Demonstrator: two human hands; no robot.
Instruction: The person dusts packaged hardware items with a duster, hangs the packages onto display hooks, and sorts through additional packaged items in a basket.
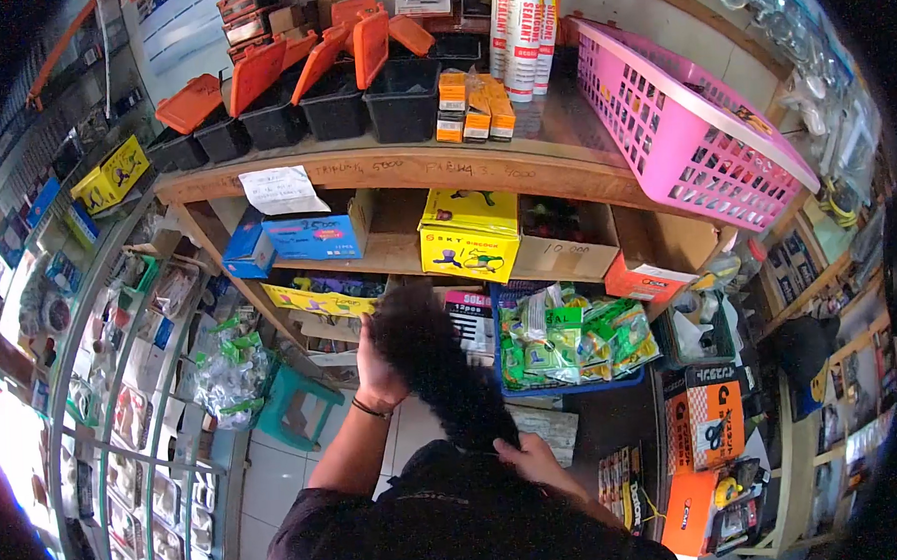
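Note:
A fluffy black duster (427, 356) slants across the middle of the view, its upper end in front of the low shelf. My left hand (376, 371) is at its upper left side, closed against the fluff, with most fingers hidden behind it. Lower down, my right hand (532, 460) is wrapped around the duster's bottom end near my body; any handle is hidden. Just beyond the duster stand a yellow box (470, 235) on the shelf and a blue basket (573, 383) full of green and yellow packets.
Black bins (401, 102) with orange lids, silicone sealant tubes (526, 36) and a pink basket (682, 120) stand on the wooden counter (384, 170). Glass shelving (123, 394) lines the left. A green stool (296, 407) is on the floor; orange boxes (715, 423) are at right.

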